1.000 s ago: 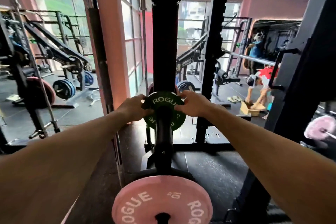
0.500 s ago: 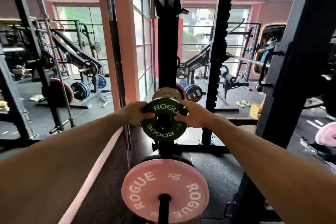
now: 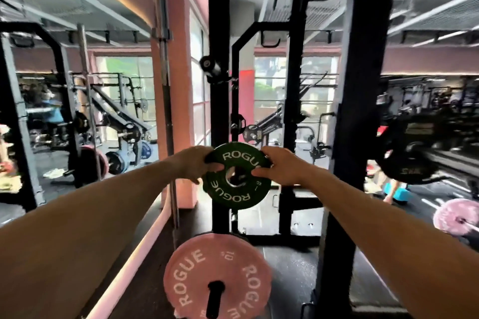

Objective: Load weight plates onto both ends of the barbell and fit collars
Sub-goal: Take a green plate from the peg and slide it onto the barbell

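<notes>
- A small round green weight plate with white "ROGUE" lettering (image 3: 237, 176) is held up in the air between both hands, face toward the camera, in front of a black steel rack upright (image 3: 219, 101).
- The left hand (image 3: 193, 163) grips the plate's left edge: its thumb lies across the front face near the rim, and the other fingers (image 3: 191, 181) curl round behind the plate.
- The right hand (image 3: 278, 166) grips the plate's upper right edge in the same way, thumb on the front face reaching toward the centre hole, the other fingers wrapped behind the rim.
- Both sets of fingers are clamped on the green plate, 1 hand on each side, with the plate's centre hole open between them.
- The plate's lower half hangs free below the hands, touching nothing that can be seen.
- Well below it, a large round pink weight plate marked "ROGUE" and "10" (image 3: 217, 274) sits on a black peg (image 3: 214, 300) that pokes out through its centre hole.
- At the far right, another pink plate (image 3: 457, 216) sits on a bar, near the black rubber floor (image 3: 287, 264).
- A second black upright (image 3: 355, 111) stands to the right of the right forearm.
- A pink wall column (image 3: 178, 85) stands behind the left hand.
</notes>
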`<state>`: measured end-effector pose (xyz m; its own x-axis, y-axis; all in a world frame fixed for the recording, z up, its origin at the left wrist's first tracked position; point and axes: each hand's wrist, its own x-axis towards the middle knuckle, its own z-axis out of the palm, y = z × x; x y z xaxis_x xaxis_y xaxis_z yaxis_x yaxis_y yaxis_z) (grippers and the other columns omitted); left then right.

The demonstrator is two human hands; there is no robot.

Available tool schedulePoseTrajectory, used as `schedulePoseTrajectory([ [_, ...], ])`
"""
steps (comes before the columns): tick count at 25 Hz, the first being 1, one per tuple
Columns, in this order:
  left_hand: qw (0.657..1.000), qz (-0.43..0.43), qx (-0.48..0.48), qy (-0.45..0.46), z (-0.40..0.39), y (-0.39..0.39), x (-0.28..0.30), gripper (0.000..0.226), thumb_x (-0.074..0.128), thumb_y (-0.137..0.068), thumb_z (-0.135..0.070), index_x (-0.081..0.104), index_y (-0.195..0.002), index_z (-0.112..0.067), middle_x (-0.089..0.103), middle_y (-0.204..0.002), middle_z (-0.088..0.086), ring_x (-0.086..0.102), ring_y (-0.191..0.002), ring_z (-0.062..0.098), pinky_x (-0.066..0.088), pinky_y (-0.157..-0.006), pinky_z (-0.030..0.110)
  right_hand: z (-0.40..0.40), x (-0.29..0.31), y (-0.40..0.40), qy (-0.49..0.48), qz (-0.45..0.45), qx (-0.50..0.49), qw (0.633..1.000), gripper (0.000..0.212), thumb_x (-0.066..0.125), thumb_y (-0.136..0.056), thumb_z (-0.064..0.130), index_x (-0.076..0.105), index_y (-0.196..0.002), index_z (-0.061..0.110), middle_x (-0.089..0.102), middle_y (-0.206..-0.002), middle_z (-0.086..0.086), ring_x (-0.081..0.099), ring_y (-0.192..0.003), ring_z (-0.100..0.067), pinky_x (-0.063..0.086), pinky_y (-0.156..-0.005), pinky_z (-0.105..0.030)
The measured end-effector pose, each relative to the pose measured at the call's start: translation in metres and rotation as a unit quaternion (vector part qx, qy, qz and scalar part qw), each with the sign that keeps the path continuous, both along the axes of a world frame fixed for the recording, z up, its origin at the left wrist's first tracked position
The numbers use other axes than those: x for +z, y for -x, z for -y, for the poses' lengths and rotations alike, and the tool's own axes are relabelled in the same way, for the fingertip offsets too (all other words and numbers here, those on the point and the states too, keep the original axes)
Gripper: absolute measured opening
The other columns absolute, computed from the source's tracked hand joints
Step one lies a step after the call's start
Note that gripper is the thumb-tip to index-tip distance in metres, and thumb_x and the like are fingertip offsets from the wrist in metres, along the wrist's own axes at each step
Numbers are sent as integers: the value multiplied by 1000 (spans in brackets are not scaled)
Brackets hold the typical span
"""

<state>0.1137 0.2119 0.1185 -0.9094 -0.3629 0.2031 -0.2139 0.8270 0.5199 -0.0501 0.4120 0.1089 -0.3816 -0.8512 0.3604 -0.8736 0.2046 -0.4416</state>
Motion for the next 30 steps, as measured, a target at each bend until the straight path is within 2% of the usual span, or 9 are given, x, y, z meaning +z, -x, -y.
schedulePoseTrajectory([
  [4, 997, -16, -74, -22, -74, 26, 10, 22, 65, -98, -23, 60, -112, -8, 72, -76, 2, 70, -64, 19, 60, -55, 38, -95, 19, -5, -14, -20, -78, 997, 29, 75, -88, 28, 64, -108, 12, 66, -102, -2, 62, -91, -17, 50, -79, -28],
  [8, 990, -14, -138, -5, -165, 56, 13, 23, 66, -96, -31, 61, -111, -14, 72, -97, 9, 74, -86, 26, 63, -58, 36, -205, 24, -14, -15, -11, -158, 987, 18, 77, -86, 27, 60, -90, 30, 66, -90, 8, 63, -83, -10, 47, -69, -17],
  [11, 982, -13, -186, -19, -233, 76, 9, 24, 65, -97, -31, 60, -113, -13, 70, -96, 9, 70, -74, 17, 57, -47, 26, -278, 23, -18, -20, -12, -213, 977, 23, 77, -86, 26, 61, -100, 17, 69, -97, -1, 66, -90, -20, 52, -77, -33],
  [14, 974, 0, -225, -13, -295, 95, 6, 23, 63, -98, -30, 59, -113, -13, 69, -94, 7, 69, -76, 17, 59, -53, 27, -342, 20, -16, -23, 11, -240, 970, 33, 76, -87, 21, 62, -115, 12, 71, -108, -7, 68, -99, -26, 56, -86, -42],
  [17, 967, 11, -254, -10, -354, 125, 6, 22, 63, -98, -31, 60, -112, -15, 71, -104, 7, 71, -95, 25, 63, -73, 42, -402, 14, 4, -8, 36, -242, 970, 31, 75, -89, 15, 61, -116, 17, 71, -113, -5, 66, -108, -24, 53, -96, -46],
  [20, 966, 22, -258, -16, -402, 161, 4, 22, 62, -98, -34, 59, -112, -17, 71, -106, 8, 72, -93, 25, 63, -58, 32, -454, 12, 35, -18, 36, -250, 967, 22, 75, -88, 18, 61, -100, 30, 70, -112, -2, 65, -108, -24, 51, -98, -48],
  [23, 966, 33, -255, -23, -451, 204, -2, 25, 62, -98, -34, 61, -114, -13, 73, -104, 10, 73, -95, 32, 65, -69, 42, -505, 12, 80, -29, 40, -234, 971, 24, 75, -89, 20, 58, -92, 37, 69, -110, 3, 66, -107, -20, 52, -98, -45],
  [28, 976, 6, -213, -34, -507, 255, -9, 17, 62, -99, -28, 62, -103, -11, 72, -105, 23, 70, -83, 30, 62, -73, 48, -550, 18, 167, -60, 25, -194, 979, 28, 75, -89, 25, 60, -113, 23, 68, -115, -1, 64, -108, -21, 52, -98, -45],
  [30, 981, 0, -194, -33, -514, 263, -5, 11, 65, -98, -27, 63, -98, -16, 74, -94, 14, 72, -78, 22, 63, -66, 36, -553, 20, 191, -60, 22, -168, 984, 36, 75, -89, 26, 59, -119, 16, 67, -117, -2, 64, -110, -23, 52, -97, -43],
])
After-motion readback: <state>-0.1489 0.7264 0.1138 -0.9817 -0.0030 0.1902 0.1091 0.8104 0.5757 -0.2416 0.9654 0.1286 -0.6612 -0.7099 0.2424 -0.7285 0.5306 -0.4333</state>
